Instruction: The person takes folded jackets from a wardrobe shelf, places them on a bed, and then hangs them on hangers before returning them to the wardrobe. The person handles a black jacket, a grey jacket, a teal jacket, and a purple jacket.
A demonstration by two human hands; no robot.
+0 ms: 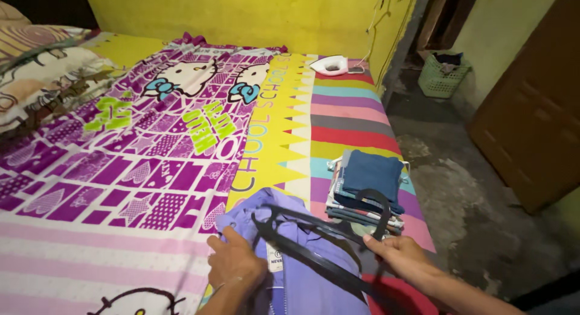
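A lilac shirt (302, 273) lies at the near edge of the bed, collar toward me. My left hand (237, 263) presses on the shirt near its collar and white neck label. My right hand (402, 254) grips a black plastic clothes hanger (314, 254) by its right end; the hanger lies slanted across the shirt, with its hook (377, 206) over a stack of folded clothes (365, 191) topped by a blue piece.
The bed is covered by a purple cartoon-cat sheet (139, 152) and a striped, colourful cloth (344, 118). A white and pink iron (331, 65) sits at the far end. Pillows (36, 73) lie far left. A green basket (444, 76) stands on the concrete floor; a brown door (531, 109) is right.
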